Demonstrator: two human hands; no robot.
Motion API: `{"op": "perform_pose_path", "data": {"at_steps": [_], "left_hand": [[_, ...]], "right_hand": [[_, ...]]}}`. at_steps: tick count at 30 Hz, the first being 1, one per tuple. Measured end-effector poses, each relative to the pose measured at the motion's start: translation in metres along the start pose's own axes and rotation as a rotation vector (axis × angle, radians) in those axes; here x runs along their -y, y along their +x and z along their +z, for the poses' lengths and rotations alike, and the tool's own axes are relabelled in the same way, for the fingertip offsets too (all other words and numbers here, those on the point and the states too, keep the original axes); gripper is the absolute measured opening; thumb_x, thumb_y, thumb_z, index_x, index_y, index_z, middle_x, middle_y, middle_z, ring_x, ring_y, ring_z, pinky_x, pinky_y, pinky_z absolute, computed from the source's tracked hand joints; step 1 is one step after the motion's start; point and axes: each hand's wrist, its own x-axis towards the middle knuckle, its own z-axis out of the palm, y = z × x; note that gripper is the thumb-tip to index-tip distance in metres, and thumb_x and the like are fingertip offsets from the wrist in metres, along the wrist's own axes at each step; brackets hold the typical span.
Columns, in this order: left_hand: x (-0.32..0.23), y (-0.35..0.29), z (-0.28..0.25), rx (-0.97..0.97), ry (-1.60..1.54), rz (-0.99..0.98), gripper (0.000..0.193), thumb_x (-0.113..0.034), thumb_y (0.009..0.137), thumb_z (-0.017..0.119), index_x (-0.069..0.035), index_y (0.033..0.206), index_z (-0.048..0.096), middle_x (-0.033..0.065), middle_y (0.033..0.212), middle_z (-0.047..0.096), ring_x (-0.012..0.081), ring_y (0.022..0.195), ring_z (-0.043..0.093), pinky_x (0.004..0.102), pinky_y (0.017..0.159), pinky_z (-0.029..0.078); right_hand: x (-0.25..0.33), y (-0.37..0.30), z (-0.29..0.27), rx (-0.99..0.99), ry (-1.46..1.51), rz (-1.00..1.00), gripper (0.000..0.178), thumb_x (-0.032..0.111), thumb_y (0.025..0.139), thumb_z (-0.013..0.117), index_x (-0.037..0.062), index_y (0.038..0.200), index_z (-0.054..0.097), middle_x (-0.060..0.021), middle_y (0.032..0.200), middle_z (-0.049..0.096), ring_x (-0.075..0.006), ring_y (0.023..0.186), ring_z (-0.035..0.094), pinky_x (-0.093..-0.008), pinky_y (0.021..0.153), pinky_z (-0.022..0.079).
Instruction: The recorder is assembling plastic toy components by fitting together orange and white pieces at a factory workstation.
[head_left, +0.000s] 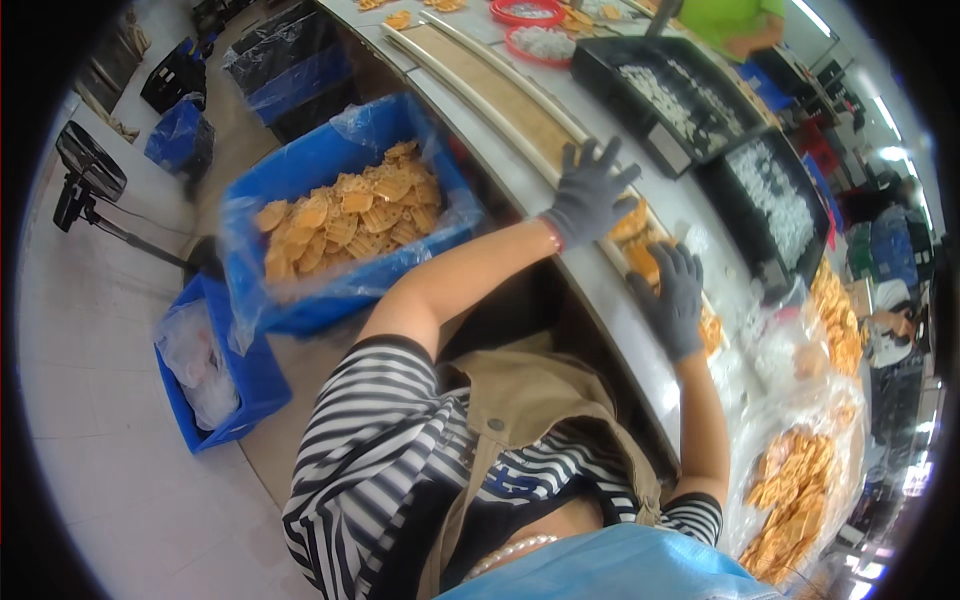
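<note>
Clock positions refer to the centre of the view. The table (pixel 640 375) extends from 12 to 4 o'clock. On it, a rail (pixel 500 85) runs from 12 toward 3 o'clock; the left hand (pixel 590 195) is between 1 and 2, the right hand (pixel 672 300) at 3. Pieces (pixel 632 226) lie between the hands. Beyond the rail, two trays (pixel 620 115) (each containing small parts (pixel 655 95)) occupy 1 to 2 o'clock. A bag (pixel 737 430) with further pieces lies at 4. Off the table, a filled bin (pixel 335 312) stands at 10 o'clock, a crate (pixel 255 392) at 8 to 9.
</note>
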Motion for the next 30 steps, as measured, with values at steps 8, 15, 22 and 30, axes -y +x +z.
{"op": "perform_pose_path", "data": {"at_steps": [8,15,22,30], "left_hand": [[0.300,0.112,-0.005,-0.231,0.213,-0.535,0.062,-0.050,0.080,0.058,-0.020,0.133,0.048,0.0161,0.143,0.037,0.0403,0.125,0.038,0.0623,0.101,0.024],[0.483,0.167,-0.018,0.110,0.460,-0.984,0.070,-0.052,0.087,0.046,-0.019,0.146,0.028,0.0132,0.151,0.025,0.0411,0.138,0.022,0.0640,0.108,0.010],[0.531,0.204,0.011,0.256,0.602,-1.062,0.083,-0.063,0.078,0.052,-0.028,0.147,0.023,0.0213,0.149,0.025,0.0414,0.138,0.022,0.0692,0.105,0.004],[0.623,0.213,0.051,0.347,0.484,-1.032,0.086,-0.062,0.074,0.059,-0.011,0.141,0.039,0.0152,0.141,0.044,0.0309,0.129,0.044,0.0478,0.106,0.031]], "right_hand": [[0.017,0.083,-0.007,0.147,0.241,-0.181,0.037,0.016,0.074,0.071,0.0053,0.108,0.060,-0.0155,0.113,0.059,-0.0360,0.112,0.051,-0.0468,0.102,0.034],[-0.007,0.136,0.001,0.161,0.285,-0.114,0.033,0.000,0.068,0.069,0.0032,0.099,0.060,-0.0157,0.106,0.061,-0.0369,0.100,0.057,-0.0429,0.085,0.047],[-0.050,0.150,0.003,0.064,0.140,0.118,0.024,-0.008,0.071,0.056,0.0010,0.093,0.059,-0.0162,0.098,0.062,-0.0346,0.094,0.060,-0.0411,0.082,0.048],[-0.075,0.149,0.020,0.147,0.032,0.209,0.022,-0.004,0.072,0.057,0.0001,0.093,0.060,-0.0168,0.098,0.062,-0.0342,0.092,0.060,-0.0403,0.081,0.048]]}}
